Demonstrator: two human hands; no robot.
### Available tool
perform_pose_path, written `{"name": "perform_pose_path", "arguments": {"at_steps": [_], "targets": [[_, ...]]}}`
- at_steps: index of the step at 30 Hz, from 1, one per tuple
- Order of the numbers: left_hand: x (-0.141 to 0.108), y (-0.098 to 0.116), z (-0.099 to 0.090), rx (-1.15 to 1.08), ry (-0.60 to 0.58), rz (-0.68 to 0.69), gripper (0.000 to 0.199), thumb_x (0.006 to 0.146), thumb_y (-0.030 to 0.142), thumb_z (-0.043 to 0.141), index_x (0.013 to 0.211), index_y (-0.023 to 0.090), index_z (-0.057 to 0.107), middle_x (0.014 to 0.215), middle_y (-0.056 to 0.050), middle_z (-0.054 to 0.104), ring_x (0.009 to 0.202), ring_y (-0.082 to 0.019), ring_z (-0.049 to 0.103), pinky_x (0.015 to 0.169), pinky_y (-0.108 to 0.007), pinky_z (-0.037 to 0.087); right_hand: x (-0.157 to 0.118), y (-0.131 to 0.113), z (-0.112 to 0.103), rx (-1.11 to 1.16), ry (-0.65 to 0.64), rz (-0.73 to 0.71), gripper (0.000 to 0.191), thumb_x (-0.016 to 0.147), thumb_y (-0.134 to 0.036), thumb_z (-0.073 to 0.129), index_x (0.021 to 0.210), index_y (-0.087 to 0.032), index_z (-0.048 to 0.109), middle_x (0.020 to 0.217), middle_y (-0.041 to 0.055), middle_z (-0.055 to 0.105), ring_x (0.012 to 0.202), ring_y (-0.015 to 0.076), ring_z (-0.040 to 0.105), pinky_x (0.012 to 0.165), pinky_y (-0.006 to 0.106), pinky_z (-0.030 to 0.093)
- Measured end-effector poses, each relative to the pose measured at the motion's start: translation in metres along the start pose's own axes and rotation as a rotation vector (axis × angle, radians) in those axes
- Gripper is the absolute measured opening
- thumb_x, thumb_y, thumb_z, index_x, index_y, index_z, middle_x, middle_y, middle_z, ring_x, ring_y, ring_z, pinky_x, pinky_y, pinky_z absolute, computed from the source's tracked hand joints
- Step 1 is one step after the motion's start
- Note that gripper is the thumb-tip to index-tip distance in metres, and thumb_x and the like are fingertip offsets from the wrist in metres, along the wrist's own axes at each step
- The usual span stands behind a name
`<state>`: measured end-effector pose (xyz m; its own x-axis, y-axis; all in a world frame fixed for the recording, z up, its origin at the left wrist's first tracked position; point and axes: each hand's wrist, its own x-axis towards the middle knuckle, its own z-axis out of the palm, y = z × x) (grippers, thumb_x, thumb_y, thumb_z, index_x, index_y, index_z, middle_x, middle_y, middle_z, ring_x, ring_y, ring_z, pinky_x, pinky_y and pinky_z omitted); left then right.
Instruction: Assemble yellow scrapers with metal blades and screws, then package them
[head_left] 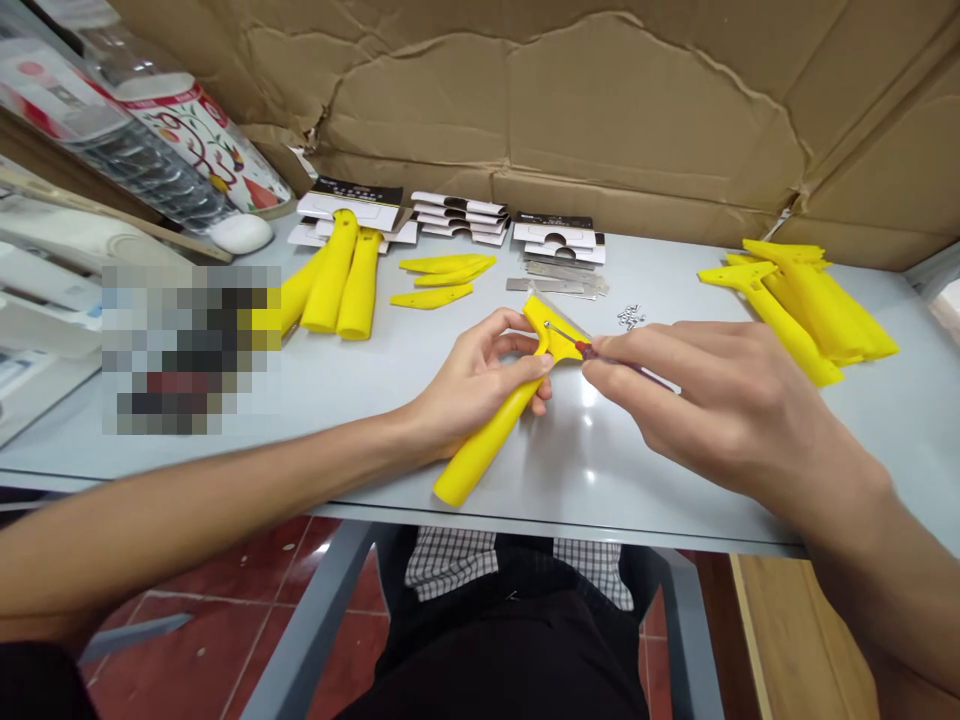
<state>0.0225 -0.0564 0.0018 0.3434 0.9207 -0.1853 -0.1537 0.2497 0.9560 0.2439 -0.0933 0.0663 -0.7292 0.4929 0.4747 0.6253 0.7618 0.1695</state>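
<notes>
yellow handle (487,440): smooth plastic; strips (551,288): flat metal; screws (631,318): shiny metal; surface (360,370): smooth, glossy; cardboard (585,105): matt, creased.

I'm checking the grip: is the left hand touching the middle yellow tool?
Touching: in the head view, the left hand lays its thumb across the yellow tool, hiding part of it.

The pale table (322,385) carries yellow handles (356,290), cards (461,215), metal strips (551,287) and, apparently, screws (631,318).
</notes>
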Motion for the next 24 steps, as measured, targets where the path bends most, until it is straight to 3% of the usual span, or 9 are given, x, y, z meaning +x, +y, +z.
{"name": "perform_pose_path", "arguments": {"at_steps": [8, 12, 18, 24], "targets": [[-0.0008, -0.0032, 0.0002, 0.046, -0.031, 0.06, 0.03, 0.088, 0.021, 0.081, 0.103, 0.02, 0.055, 0.099, -0.001, 0.069, 0.061, -0.011, 0.071, 0.059, -0.027, 0.059, -0.0036, -0.0012, -0.0024, -0.086, -0.005, -0.008, 0.031, 0.1, 0.001, 0.05, 0.086, -0.018, 0.07, 0.088, 0.0058, 0.073, 0.064, 0.0154, 0.059, 0.056, 0.035, 0.037], [0.0001, -0.0043, -0.0006, 0.065, -0.036, 0.089, 0.03, 0.088, 0.021, 0.082, 0.101, 0.019, 0.056, 0.097, 0.0, 0.068, 0.06, -0.011, 0.071, 0.057, -0.027, 0.059, -0.0038, -0.001, -0.0035, -0.178, -0.063, -0.007, 0.027, 0.1, -0.003, 0.052, 0.089, -0.018, 0.071, 0.078, 0.0039, 0.067, 0.058, 0.016, 0.051, 0.054, 0.037, 0.031], [-0.0002, -0.0044, -0.0004, 0.081, -0.041, 0.099, 0.03, 0.088, 0.021, 0.082, 0.101, 0.02, 0.054, 0.088, 0.002, 0.066, 0.06, -0.011, 0.071, 0.056, -0.026, 0.059, -0.0022, -0.0008, -0.0016, -0.213, -0.106, 0.022, 0.019, 0.102, -0.011, 0.056, 0.092, -0.018, 0.071, 0.07, 0.0014, 0.063, 0.056, 0.0161, 0.05, 0.055, 0.036, 0.026], [0.0012, -0.0068, -0.0017, 0.072, -0.059, 0.117, 0.028, 0.09, 0.018, 0.08, 0.101, 0.02, 0.053, 0.085, 0.003, 0.066, 0.059, -0.012, 0.071, 0.056, -0.026, 0.06, -0.0027, 0.0022, -0.0006, -0.164, -0.111, 0.011, 0.024, 0.101, -0.005, 0.052, 0.1, -0.017, 0.073, 0.087, 0.0055, 0.072, 0.069, 0.0162, 0.06, 0.056, 0.033, 0.025]]}}
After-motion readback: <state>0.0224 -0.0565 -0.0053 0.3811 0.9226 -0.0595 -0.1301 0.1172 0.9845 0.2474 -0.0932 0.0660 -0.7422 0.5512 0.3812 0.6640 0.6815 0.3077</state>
